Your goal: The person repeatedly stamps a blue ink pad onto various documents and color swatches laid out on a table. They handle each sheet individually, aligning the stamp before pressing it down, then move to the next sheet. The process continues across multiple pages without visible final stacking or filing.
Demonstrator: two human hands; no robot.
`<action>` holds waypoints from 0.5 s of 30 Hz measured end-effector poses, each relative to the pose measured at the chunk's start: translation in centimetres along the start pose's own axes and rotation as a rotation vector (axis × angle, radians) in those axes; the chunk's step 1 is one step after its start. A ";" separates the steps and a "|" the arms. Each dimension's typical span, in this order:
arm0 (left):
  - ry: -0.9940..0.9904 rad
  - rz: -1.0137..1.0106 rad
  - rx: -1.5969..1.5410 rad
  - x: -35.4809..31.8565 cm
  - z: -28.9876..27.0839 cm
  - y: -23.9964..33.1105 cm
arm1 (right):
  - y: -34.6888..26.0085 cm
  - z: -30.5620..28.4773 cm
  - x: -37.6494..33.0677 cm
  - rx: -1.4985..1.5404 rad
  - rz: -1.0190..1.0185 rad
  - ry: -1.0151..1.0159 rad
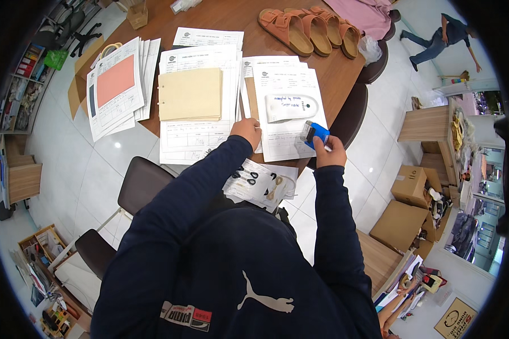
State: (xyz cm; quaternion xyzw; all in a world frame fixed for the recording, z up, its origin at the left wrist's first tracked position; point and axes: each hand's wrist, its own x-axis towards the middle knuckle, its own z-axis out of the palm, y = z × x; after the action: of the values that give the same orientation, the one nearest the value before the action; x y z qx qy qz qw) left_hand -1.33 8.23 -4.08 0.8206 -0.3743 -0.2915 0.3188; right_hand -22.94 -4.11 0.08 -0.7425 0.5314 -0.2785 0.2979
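Observation:
My right hand [331,152] grips a blue stamp [314,134] over the lower right part of a printed sheet [277,141]. On that sheet lies a white insole-shaped piece [292,108] with blue handwriting, just beyond the stamp. My left hand [247,131] rests at the sheet's left edge with its fingers curled together; what they hold, if anything, is hidden. Left of it, a stack of beige sheets [190,95] lies on other printed forms [171,144]. Nearer my body, below the sheet, is a white card [254,192] with small black and tan loops on it.
Brown sandals [300,31] stand at the table's [220,17] far right, by a pink cloth [365,14]. Forms with a salmon swatch [116,82] lie at the left edge. Dark chairs [144,183] flank the table. Cardboard boxes [398,226] sit right. A person [444,39] walks far right.

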 end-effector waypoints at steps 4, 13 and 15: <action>0.000 -0.082 -0.056 -0.2 0.5 0.2 | -0.8 0.3 1.4 0.008 0.026 -0.073; 0.051 -0.063 0.009 -0.9 0.7 0.7 | -4.8 1.3 2.5 -0.215 -0.484 -0.495; 0.070 -0.046 0.032 -0.7 1.0 0.4 | -5.4 1.6 3.1 -0.269 -0.556 -0.547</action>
State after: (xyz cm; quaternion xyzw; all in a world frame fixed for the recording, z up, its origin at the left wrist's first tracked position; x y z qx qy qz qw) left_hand -2.60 8.24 -4.26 0.8436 -0.3485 -0.2637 0.3119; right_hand -17.52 -5.45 3.26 -0.9367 0.2435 -0.0688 0.2420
